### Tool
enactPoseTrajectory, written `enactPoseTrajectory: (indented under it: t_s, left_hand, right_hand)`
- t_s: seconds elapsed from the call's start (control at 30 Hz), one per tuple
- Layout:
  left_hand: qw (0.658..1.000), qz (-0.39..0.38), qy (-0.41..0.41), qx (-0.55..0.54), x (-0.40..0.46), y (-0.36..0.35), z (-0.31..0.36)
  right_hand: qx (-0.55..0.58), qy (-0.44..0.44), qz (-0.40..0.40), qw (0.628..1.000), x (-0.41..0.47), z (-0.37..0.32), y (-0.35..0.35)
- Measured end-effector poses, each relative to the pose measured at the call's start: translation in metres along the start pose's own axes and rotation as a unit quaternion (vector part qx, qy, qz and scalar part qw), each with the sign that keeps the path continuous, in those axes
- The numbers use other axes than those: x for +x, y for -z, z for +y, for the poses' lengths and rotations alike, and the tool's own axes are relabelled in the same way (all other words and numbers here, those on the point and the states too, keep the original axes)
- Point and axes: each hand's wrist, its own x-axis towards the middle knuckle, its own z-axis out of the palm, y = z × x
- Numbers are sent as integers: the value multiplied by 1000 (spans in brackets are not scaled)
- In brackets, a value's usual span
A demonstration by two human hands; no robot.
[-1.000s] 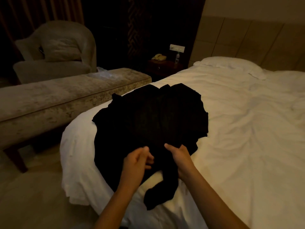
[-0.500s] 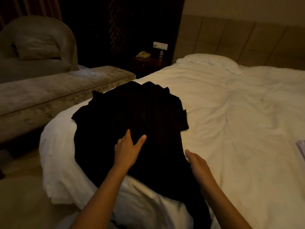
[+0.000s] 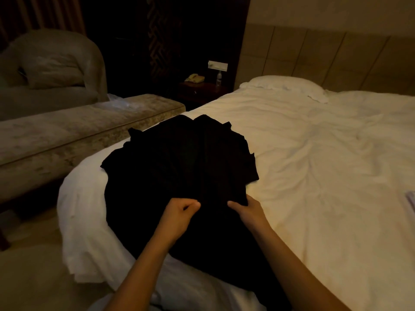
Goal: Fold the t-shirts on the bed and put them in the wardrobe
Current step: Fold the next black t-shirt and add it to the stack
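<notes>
A black t-shirt (image 3: 179, 167) lies spread over the near left corner of the white bed (image 3: 314, 176), its lower part hanging over the edge toward me. My left hand (image 3: 179, 214) has its fingers curled and pinches the dark cloth near the shirt's middle. My right hand (image 3: 246, 209) grips a fold of the same shirt just to the right, fingers tucked under the fabric. The two hands are a short gap apart. The shirt's folds are hard to read in the dim light.
A grey upholstered bench (image 3: 78, 135) runs along the bed's left side, with an armchair (image 3: 51, 70) behind it. A dark nightstand (image 3: 199, 90) holds a phone and a small bottle. A pillow (image 3: 285, 86) lies at the headboard. A pale folded item (image 3: 410, 198) peeks in at the right edge.
Half a second ago my left hand lay flat and open on the shirt and my right rested at its edge. Both have now closed on the cloth, close together.
</notes>
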Motion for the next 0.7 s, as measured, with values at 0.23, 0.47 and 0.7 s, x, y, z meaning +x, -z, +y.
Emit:
enactPoseTrajectory:
  t_s: [0.23,0.47,0.7]
  left_hand:
    - [951,-308,10,-17,-49,-7,38]
    - [954,-297,12,23,-60,-23,48]
    - [965,24,176,-191,-47,-53,61]
  right_hand:
    - [171,-92,-37,980,-19,-1,7]
    - [196,-80,-69,975,-28,-6,0]
    - [197,32,-62,978,-75,1,48]
